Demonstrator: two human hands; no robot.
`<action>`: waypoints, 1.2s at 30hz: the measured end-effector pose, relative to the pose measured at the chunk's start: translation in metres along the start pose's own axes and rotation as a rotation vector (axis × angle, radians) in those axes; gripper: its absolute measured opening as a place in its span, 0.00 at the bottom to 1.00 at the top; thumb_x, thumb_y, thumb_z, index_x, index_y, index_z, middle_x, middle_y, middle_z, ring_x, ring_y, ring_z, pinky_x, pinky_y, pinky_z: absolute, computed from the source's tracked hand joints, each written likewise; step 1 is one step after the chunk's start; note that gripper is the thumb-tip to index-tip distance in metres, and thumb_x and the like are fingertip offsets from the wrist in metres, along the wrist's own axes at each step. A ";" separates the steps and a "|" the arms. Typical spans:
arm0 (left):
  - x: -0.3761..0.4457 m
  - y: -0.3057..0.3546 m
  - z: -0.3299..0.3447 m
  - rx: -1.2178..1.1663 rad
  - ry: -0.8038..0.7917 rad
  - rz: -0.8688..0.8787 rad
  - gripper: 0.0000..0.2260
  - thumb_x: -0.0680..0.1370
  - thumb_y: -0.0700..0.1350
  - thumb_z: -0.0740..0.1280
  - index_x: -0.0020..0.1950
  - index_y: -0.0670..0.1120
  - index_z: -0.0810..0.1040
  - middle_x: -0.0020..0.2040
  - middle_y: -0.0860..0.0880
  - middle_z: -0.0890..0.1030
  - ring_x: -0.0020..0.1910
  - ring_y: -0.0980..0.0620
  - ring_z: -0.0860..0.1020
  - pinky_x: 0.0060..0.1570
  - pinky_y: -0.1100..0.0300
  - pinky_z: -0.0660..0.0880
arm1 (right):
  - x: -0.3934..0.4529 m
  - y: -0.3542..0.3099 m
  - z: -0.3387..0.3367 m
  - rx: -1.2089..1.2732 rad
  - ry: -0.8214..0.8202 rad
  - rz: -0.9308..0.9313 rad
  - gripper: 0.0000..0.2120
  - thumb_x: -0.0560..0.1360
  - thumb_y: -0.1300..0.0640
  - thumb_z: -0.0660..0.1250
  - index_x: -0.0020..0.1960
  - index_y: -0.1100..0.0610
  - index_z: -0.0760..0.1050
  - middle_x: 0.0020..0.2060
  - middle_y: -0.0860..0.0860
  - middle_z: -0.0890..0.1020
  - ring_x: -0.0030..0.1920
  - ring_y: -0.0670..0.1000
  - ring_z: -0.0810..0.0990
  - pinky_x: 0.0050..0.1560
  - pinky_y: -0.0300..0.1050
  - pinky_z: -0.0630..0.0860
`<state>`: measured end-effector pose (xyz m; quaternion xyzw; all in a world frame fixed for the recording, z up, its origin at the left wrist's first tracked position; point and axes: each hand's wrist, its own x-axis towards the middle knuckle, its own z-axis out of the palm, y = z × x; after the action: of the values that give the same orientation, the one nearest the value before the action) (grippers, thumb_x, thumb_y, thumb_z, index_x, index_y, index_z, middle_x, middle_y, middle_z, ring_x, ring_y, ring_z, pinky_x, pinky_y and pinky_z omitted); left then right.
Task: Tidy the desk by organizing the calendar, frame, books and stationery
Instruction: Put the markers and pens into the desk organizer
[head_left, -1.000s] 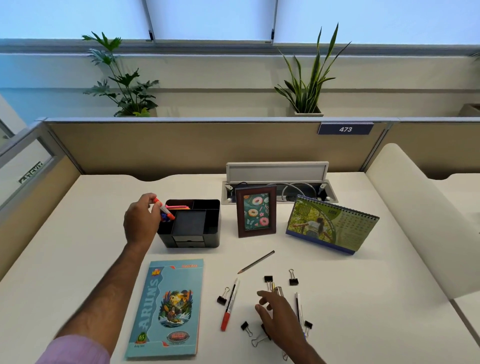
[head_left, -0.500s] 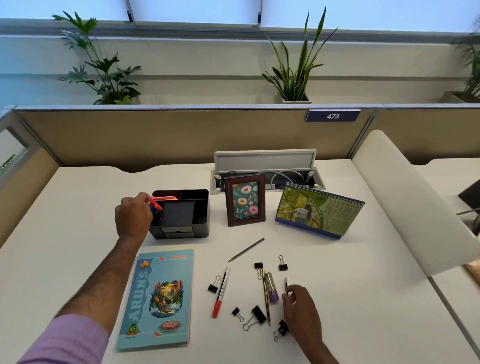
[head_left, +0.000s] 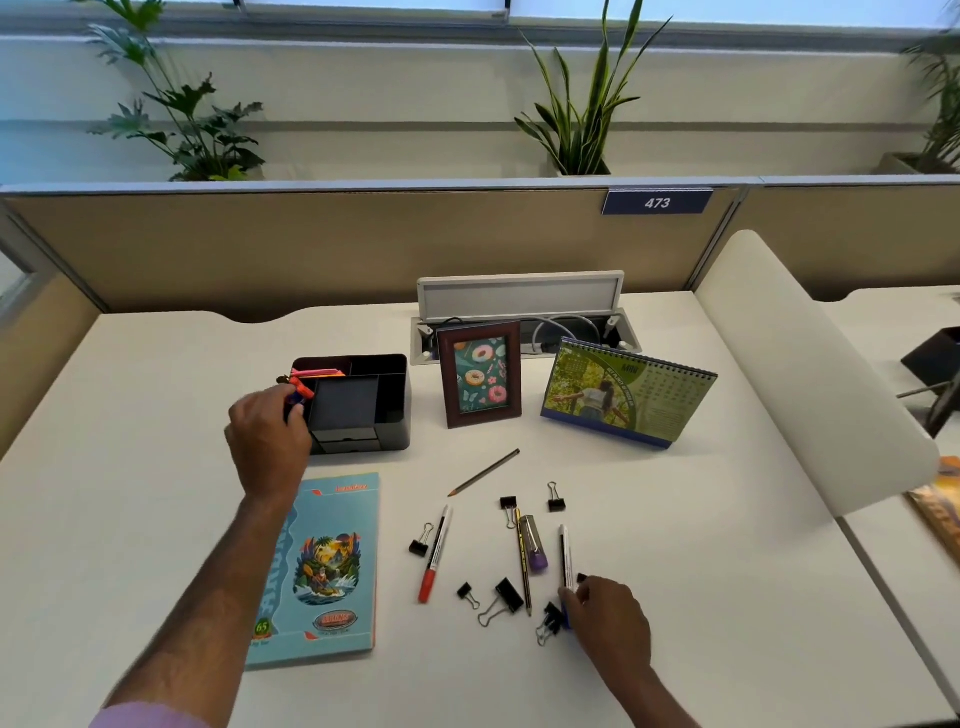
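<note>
My left hand (head_left: 267, 436) holds a red and blue pen (head_left: 298, 391) at the left compartment of the black organizer (head_left: 363, 402), which holds pink items. My right hand (head_left: 608, 618) pinches the near end of a white marker (head_left: 564, 553) lying on the desk. A blue book (head_left: 319, 566) lies under my left forearm. The wooden photo frame (head_left: 479, 371) and the green desk calendar (head_left: 626, 392) stand upright at the back. A red-capped marker (head_left: 435, 553), a pencil (head_left: 484, 472), a yellow-black pencil (head_left: 522, 561), a purple highlighter (head_left: 533, 543) and several binder clips (head_left: 501, 600) lie loose.
An open cable tray (head_left: 524, 312) sits behind the frame. A beige partition (head_left: 363, 244) borders the back and a white curved divider (head_left: 810, 374) the right side. Plants stand on the ledge beyond. The desk surface (head_left: 156, 389) is white.
My left hand has lowered the red and blue pen further into the organizer's left compartment. My right hand moved right from the clips and took hold of the white marker's end.
</note>
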<state>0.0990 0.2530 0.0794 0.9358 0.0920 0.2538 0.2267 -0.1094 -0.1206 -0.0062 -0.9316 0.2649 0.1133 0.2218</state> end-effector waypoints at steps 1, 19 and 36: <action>-0.011 0.005 0.000 -0.022 -0.006 0.007 0.13 0.76 0.38 0.69 0.60 0.43 0.79 0.55 0.42 0.82 0.59 0.39 0.74 0.50 0.44 0.73 | -0.001 -0.001 -0.001 -0.013 -0.011 0.005 0.17 0.73 0.42 0.66 0.31 0.52 0.71 0.32 0.46 0.78 0.35 0.51 0.76 0.34 0.42 0.70; -0.227 0.091 0.013 -0.471 -0.547 0.189 0.18 0.76 0.43 0.72 0.65 0.52 0.77 0.63 0.59 0.76 0.65 0.59 0.73 0.66 0.61 0.70 | -0.017 -0.012 -0.042 0.324 0.088 0.069 0.09 0.72 0.50 0.68 0.34 0.50 0.77 0.30 0.43 0.82 0.35 0.43 0.79 0.35 0.43 0.75; -0.205 0.130 0.003 -0.614 -0.442 0.372 0.11 0.78 0.42 0.71 0.59 0.49 0.80 0.53 0.56 0.82 0.53 0.59 0.79 0.51 0.58 0.78 | -0.041 -0.072 -0.070 0.627 0.068 -0.232 0.19 0.80 0.45 0.60 0.35 0.53 0.78 0.30 0.46 0.83 0.26 0.45 0.74 0.31 0.37 0.69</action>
<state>-0.0672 0.0785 0.0493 0.8575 -0.2092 0.0994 0.4594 -0.0983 -0.0808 0.0937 -0.8451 0.1862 -0.0307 0.5003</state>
